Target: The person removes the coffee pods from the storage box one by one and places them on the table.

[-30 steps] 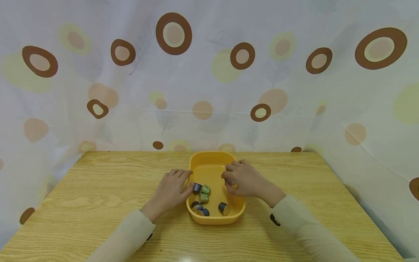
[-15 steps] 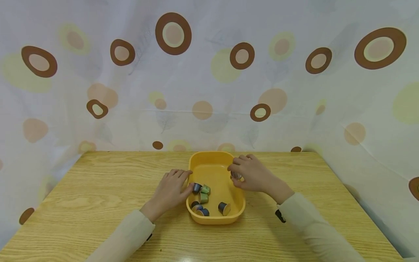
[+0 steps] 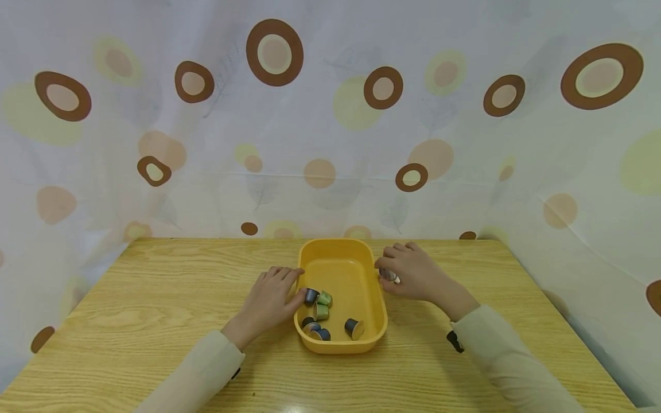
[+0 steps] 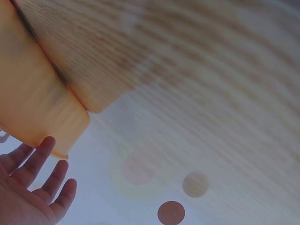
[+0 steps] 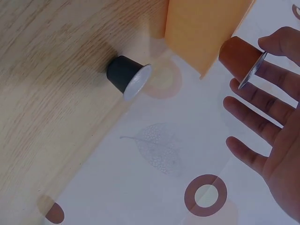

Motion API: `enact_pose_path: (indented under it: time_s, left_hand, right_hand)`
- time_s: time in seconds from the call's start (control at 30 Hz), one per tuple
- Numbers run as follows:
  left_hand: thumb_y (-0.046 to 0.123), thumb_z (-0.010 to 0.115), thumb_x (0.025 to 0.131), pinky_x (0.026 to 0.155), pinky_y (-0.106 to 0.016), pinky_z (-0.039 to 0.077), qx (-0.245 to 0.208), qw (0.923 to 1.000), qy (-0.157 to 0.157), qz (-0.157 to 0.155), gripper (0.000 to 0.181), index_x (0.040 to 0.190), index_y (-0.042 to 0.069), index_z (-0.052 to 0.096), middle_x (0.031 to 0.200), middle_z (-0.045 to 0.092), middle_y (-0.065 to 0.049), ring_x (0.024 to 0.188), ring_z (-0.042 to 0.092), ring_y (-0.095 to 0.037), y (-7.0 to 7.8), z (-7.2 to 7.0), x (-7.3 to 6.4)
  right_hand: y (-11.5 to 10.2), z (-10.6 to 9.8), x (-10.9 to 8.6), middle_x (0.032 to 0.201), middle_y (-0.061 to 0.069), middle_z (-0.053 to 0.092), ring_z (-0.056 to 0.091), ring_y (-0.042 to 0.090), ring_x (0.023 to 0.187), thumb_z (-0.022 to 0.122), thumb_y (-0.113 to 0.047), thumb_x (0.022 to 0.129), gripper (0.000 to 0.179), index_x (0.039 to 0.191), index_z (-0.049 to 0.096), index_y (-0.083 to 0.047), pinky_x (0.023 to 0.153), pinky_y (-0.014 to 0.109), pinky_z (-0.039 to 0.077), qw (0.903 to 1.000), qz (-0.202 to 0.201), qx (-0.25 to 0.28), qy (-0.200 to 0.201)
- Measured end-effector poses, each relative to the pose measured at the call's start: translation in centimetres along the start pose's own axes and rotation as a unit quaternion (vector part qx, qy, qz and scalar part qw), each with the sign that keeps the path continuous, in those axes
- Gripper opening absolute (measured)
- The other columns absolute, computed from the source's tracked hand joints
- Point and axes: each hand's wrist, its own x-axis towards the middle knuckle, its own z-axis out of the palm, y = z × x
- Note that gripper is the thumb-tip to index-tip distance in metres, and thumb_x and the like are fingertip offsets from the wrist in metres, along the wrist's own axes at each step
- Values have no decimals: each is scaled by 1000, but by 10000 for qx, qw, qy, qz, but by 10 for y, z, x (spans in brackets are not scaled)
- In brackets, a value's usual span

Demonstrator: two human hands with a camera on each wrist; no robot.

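Observation:
At the right of the yellow tray [image 3: 330,347] my right hand [image 3: 415,274] pinches a brown coffee capsule [image 5: 239,58] by its rim, between thumb and fingers, over the table just outside the wall. A black capsule with a silver lid [image 5: 126,77] lies on its side on the table below, clearly seen in the right wrist view. My left hand [image 3: 271,301] rests at the tray's left rim, its fingers [image 4: 38,159] spread and loosely extended. Inside the tray are a dark blue capsule [image 3: 311,296] beside the left thumb, green capsules [image 3: 321,311] and a dark capsule [image 3: 354,328].
More capsules, one a blue capsule [image 3: 321,334], cluster in the tray's near left corner. The wooden table [image 3: 181,287] extends to both sides. A patterned white cloth [image 3: 320,115] hangs behind and beside it.
My right hand has moved rightward from inside the tray, over its right wall, carrying the coffee capsule out. The left hand and the capsules in the tray have stayed in place.

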Motion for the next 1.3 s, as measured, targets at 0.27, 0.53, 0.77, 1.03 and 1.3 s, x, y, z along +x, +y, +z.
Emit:
enact_pose_path:
  time_s: [0.27, 0.53, 0.77, 1.03, 1.3]
  left_hand:
    - [37, 46, 92, 89, -42, 44, 25, 10000, -6, -6, 39, 123, 14, 55, 114, 62, -2, 107, 53, -25, 0, 0, 0]
    - [37, 46, 92, 89, -43, 44, 16, 10000, -21, -16, 40, 123, 14, 55, 113, 62, -3, 107, 53, -25, 0, 0, 0]
    - [38, 46, 92, 90, -43, 43, 46, 10000, -40, -23, 40, 124, 14, 55, 114, 62, -2, 108, 53, -25, 1, 0, 0]
    - [37, 46, 92, 89, -43, 44, 53, 10000, -1, -2, 40, 123, 13, 56, 114, 62, -3, 108, 53, -26, 1, -1, 0]
    - [37, 47, 92, 88, -43, 44, 53, 10000, 13, 18, 40, 123, 13, 56, 113, 62, -3, 107, 54, -25, 1, -1, 0]
  right_hand:
    - [9, 6, -13, 78, -6, 54, 50, 13, 73, 64, -24, 79, 7, 85, 64, -21, 72, 42, 45, 9993, 273, 49, -251]
    - [18, 11, -27, 79, -6, 56, 50, 13, 74, 65, -24, 78, 12, 89, 67, -19, 70, 41, 44, 9956, 680, 190, -620]
    - [27, 11, -39, 77, -7, 54, 48, 12, 72, 65, -24, 78, 14, 90, 67, -17, 67, 40, 43, 9914, 922, 229, -903]
    - [36, 15, -48, 76, -7, 54, 50, 13, 73, 64, -24, 79, 15, 92, 67, -16, 68, 44, 44, 9880, 1112, 232, -1047]
    - [41, 21, -53, 76, -7, 53, 49, 14, 71, 66, -25, 78, 15, 90, 67, -17, 65, 43, 43, 9850, 1241, 192, -1187]
